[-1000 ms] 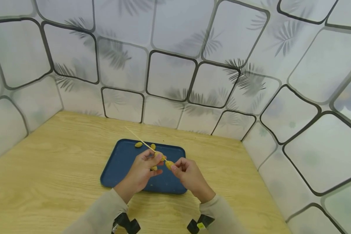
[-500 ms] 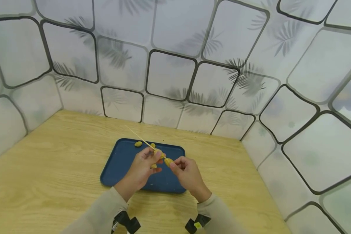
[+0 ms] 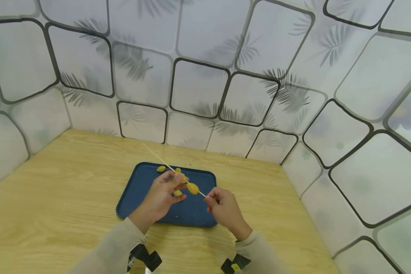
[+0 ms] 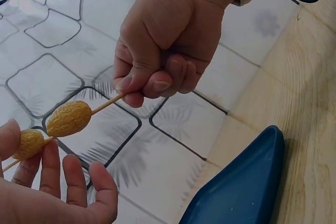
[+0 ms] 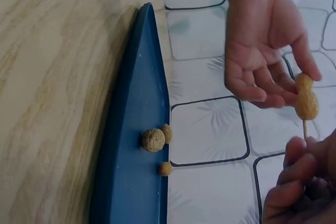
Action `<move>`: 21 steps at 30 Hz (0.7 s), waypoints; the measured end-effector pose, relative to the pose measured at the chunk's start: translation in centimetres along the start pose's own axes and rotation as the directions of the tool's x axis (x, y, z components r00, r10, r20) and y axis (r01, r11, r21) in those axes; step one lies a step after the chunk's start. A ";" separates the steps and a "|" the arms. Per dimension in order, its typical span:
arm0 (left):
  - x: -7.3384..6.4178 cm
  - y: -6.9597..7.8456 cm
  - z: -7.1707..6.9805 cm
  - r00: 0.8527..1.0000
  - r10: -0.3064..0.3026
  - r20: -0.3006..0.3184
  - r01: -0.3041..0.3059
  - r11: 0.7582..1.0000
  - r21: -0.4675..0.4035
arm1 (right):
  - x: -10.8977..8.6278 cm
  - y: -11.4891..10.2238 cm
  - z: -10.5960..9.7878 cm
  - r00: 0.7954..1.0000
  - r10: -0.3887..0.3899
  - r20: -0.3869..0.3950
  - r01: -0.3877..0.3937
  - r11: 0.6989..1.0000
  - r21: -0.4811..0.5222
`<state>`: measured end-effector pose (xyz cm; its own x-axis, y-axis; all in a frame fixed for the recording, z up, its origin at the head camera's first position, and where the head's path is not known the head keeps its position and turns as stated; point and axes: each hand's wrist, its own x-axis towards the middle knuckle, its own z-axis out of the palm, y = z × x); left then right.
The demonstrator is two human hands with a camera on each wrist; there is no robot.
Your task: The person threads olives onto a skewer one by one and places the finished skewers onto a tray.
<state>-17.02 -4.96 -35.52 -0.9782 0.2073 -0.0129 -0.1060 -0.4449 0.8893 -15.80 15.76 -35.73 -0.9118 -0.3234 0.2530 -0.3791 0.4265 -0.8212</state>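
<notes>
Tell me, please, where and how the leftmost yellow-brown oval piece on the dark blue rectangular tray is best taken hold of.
Probably across its narrow middle, from above and the left: the oval piece lies on its long side, with bare tray to its left, while the thin, pale wooden skewer passes close on its right in the head view.

The head view looks down; closer wrist views share the stick (image 4: 107,104).
</notes>
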 end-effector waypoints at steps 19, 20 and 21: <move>-0.1 0.3 0.8 0.999 0.002 0.046 -0.002 1.000 -0.008 | -0.1 -0.9 0.6 0.983 -0.129 -0.130 0.102 0.976 -0.195; -0.1 0.3 0.8 0.999 0.001 0.048 -0.001 1.000 -0.006 | -0.1 -1.0 0.6 0.983 -0.128 -0.133 0.100 0.975 -0.197; -0.1 0.3 0.9 0.999 -0.001 0.050 0.001 1.000 -0.003 | -0.1 -1.0 0.6 0.983 -0.124 -0.135 0.096 0.975 -0.199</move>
<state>-16.78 -4.38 -34.85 -0.9680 0.2508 0.0095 -0.1072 -0.4473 0.8879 -15.20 14.84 -35.23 -0.8704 -0.2568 0.4200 -0.4888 0.5529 -0.6748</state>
